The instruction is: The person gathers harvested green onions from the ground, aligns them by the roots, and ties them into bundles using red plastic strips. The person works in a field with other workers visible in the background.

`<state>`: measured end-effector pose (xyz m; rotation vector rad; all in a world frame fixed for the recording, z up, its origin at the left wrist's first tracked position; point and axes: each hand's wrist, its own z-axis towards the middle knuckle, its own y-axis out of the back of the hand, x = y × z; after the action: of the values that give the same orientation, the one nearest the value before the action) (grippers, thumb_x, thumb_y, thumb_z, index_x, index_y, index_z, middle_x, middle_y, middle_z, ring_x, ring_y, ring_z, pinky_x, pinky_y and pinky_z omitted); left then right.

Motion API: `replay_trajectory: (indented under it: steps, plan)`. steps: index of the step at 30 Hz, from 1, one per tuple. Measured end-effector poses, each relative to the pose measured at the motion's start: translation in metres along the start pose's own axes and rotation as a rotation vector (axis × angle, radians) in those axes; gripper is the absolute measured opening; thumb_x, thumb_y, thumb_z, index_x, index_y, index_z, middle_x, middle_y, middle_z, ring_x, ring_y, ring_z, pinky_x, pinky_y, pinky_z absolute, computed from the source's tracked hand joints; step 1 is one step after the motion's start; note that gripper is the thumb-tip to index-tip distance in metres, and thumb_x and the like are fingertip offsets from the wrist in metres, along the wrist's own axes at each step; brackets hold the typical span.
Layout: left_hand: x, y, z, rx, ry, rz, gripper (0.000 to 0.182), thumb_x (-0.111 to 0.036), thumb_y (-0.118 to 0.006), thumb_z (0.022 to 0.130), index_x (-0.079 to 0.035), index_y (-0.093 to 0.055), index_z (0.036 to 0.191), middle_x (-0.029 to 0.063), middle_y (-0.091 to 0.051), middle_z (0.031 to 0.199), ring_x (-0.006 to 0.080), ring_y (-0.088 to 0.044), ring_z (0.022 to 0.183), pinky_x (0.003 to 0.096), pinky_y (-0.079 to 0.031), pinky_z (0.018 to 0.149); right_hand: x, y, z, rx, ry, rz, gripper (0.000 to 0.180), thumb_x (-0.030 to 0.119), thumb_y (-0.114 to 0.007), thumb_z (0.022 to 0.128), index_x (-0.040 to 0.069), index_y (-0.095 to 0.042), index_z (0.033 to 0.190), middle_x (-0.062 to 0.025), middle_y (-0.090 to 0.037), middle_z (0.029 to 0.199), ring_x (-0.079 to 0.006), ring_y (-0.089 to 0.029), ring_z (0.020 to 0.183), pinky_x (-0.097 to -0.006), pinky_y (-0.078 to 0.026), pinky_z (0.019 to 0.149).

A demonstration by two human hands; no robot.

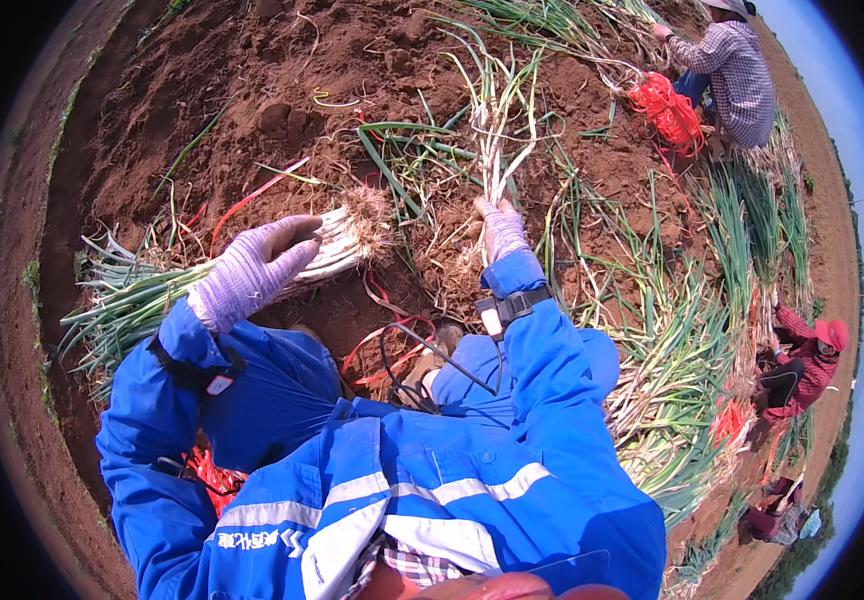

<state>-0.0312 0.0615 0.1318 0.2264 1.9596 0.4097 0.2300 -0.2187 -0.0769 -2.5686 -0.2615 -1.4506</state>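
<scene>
My left hand (252,262), in a pale purple knit glove with bare or soiled fingertips, is over a thick bundle of green onions (331,244). Its thumb and fingers are apart; whether it touches the stalks I cannot tell. The bundle lies on the soil, white stems and roots to the right, green leaves to the left. My right hand (502,221), gloved alike, grips a few thin green onions (496,142) by their lower stalks, with the leaves pointing away from me. Loose roots and leaf scraps (432,161) lie between the hands.
Red plastic ribbon (259,191) lies on the brown soil, with more ribbon (211,476) by my left leg. A long heap of green onions (664,375) is at my right. Co-workers crouch at the upper right (739,75) and far right (803,360). A black cable (469,375) hangs before me.
</scene>
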Motion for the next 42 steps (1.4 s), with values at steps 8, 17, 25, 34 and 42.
replay_trajectory:
  steps: [8,17,25,34,42]
  plan:
    - [0.057,-0.161,0.111,0.133,0.169,-0.011,0.043,-0.044,-0.057,0.103,-0.007,-0.07,0.122,0.0053,-0.074,0.101,0.0156,-0.068,0.088,0.0321,-0.056,0.078,-0.084,-0.053,-0.112,0.225,-0.124,0.242,0.038,0.01,-0.072,0.093,0.004,-0.055,0.126,-0.0072,-0.068,0.097,-0.0206,-0.068,0.08,-0.0351,-0.059,0.065]
    - [0.119,-0.169,0.11,0.277,0.417,-0.416,0.03,-0.031,-0.057,0.103,-0.007,-0.07,0.093,0.0033,-0.067,0.067,0.015,-0.056,0.046,0.0305,-0.043,0.042,-0.107,-0.063,-0.146,0.423,-0.166,0.48,0.034,0.014,-0.064,0.098,0.005,-0.051,0.128,-0.0126,-0.068,0.107,-0.0266,-0.07,0.092,-0.0445,-0.059,0.077]
    - [0.104,-0.158,0.106,0.212,0.376,-0.773,0.033,-0.027,-0.055,0.104,0.0,-0.067,0.116,0.015,-0.074,0.109,0.0282,-0.072,0.094,0.0393,-0.06,0.084,-0.118,-0.057,-0.119,0.083,-0.415,0.543,0.018,0.012,-0.056,0.096,0.001,-0.062,0.109,-0.014,-0.069,0.093,-0.0314,-0.067,0.079,-0.0494,-0.06,0.078]
    - [0.058,-0.042,0.132,0.107,-0.044,-1.197,0.033,-0.026,-0.051,0.108,0.002,-0.063,0.12,-0.0003,-0.066,0.082,0.013,-0.06,0.061,0.0338,-0.057,0.071,0.106,0.132,-0.094,0.006,-0.047,0.466,0.03,0.035,-0.054,0.106,0.01,-0.054,0.09,0.0045,-0.041,0.06,-0.0104,-0.045,0.05,-0.0303,-0.039,0.046]
    - [0.028,-0.02,0.116,-0.009,-0.177,-1.173,0.041,-0.028,-0.051,0.109,0.006,-0.058,0.132,-0.0083,-0.044,0.065,0.005,-0.038,0.049,0.0257,-0.044,0.064,0.233,0.384,-0.228,-0.635,0.551,0.355,0.025,0.033,-0.065,0.1,0.015,-0.054,0.086,0.006,-0.046,0.066,-0.0112,-0.045,0.055,-0.0354,-0.043,0.051]
